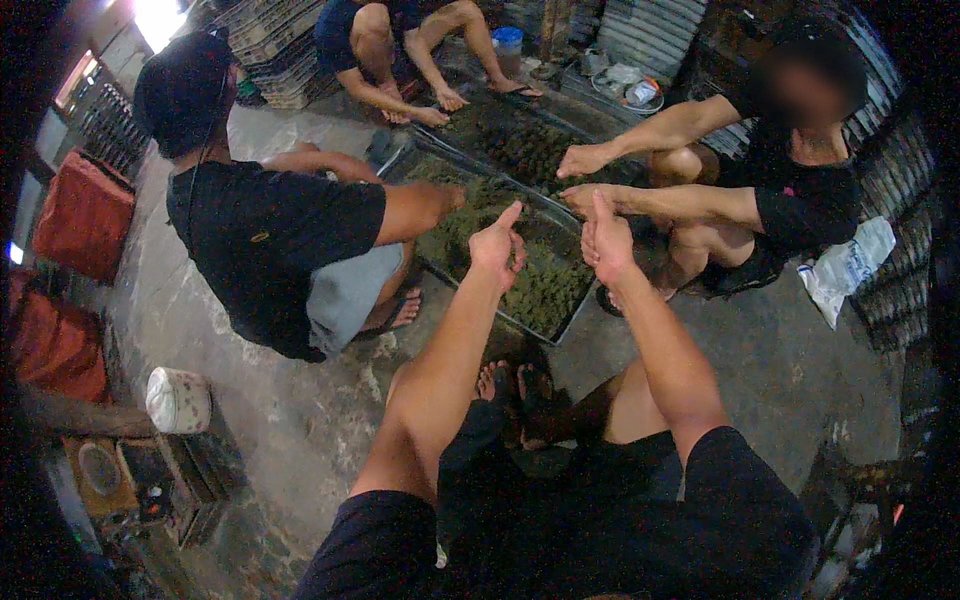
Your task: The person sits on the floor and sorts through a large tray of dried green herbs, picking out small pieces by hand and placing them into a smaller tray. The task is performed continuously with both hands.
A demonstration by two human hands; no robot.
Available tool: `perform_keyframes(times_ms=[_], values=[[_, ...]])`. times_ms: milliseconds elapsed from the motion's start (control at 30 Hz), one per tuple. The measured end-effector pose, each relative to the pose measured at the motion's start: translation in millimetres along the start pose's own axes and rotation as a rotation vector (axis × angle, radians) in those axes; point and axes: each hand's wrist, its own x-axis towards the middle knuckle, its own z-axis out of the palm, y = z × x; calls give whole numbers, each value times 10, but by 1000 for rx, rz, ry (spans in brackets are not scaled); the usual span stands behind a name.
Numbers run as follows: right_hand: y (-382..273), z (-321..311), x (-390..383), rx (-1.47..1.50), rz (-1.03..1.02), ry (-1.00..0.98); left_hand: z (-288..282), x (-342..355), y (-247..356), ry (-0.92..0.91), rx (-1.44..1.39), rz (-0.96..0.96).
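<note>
Both my hands are raised over the near end of a shallow dark tray (528,331). A layer of crumbly, greenish-brown material (545,285) covers its bottom. My left hand (496,248) has its thumb up and its fingers curled in, with nothing seen in them. Across from it, my right hand (608,240) makes the same shape, thumb up and fingers folded. A gap separates the two hands. Beyond lies a second tray holding many small dark lumps (515,145).
A person in black (275,230) squats at the left, reaching into the near tray. Another squats at the right (800,200), a third at the far end (380,60). Stacked crates (270,55), a blue-lidded jar (507,45), a white plastic bag (850,265) and a white tub (179,400) stand around.
</note>
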Motion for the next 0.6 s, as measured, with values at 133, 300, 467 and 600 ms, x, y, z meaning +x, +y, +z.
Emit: perform_keyframes(times_ms=[133, 300, 467, 600], values=[[-23, 266, -65, -451, -284, 172, -62, 59, -30, -40, 45, -72], [219, 276, -85, -986, -899, 82, 28, -71, -32, -107, 367, 69], [110, 314, -154, -1113, -929, -103, -19, -70, -9, -262, 426, 69], [117, 290, -116, -1067, -915, -86, -28, -42, -40, -293, 372, 114]])
